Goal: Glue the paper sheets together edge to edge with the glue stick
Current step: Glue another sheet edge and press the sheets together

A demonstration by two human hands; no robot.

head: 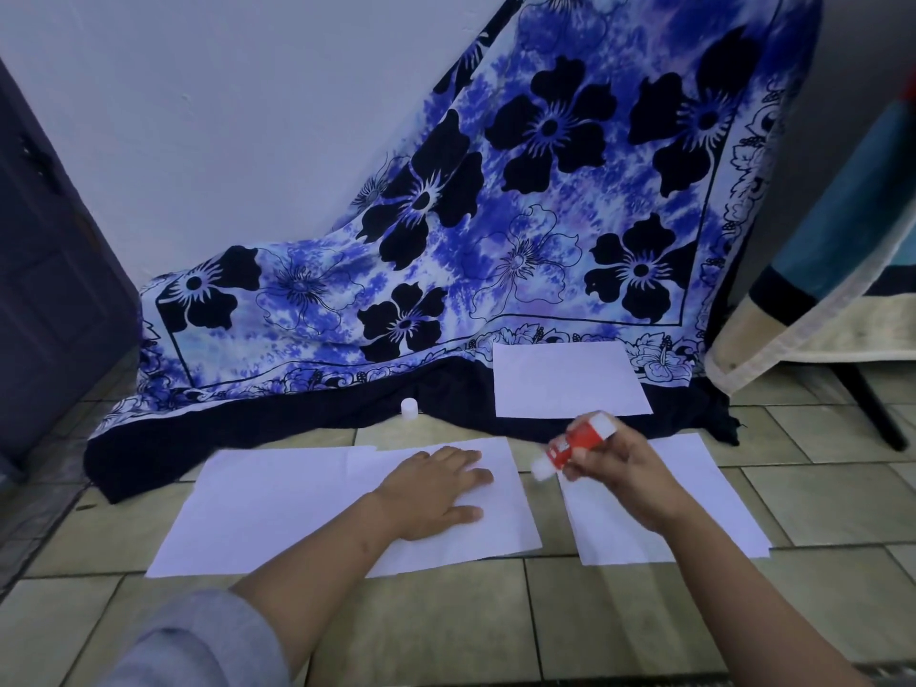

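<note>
Down on the pale tiled floor (446, 612), a dark purple door (44, 290) stands at the far left, and a blue cloth printed with black flowers (495, 215) is draped from the wall onto the tiles. In front of the cloth's dark hem lie two white paper sheets (267, 508), side by side, their inner edges overlapping. A small white cap (409, 408) stands upright on the hem just beyond them. The left hand (436, 493) lies flat on the right-hand sheet of the pair, fingers straight and spread, pressing it down. Just beside it the right hand (619, 473) has its fingers curled round a red-and-white glue stick (575, 441), held tilted, its white lower end pointing down-left over the bare strip of floor by that sheet's right edge. The stick's label is too blurred to read. A third white sheet (718, 498) lies under the right hand, apart from the pair. A fourth white sheet (565, 379) rests farther back on the cloth. At the far right stands a piece of furniture (842, 300) hung with fabric.
</note>
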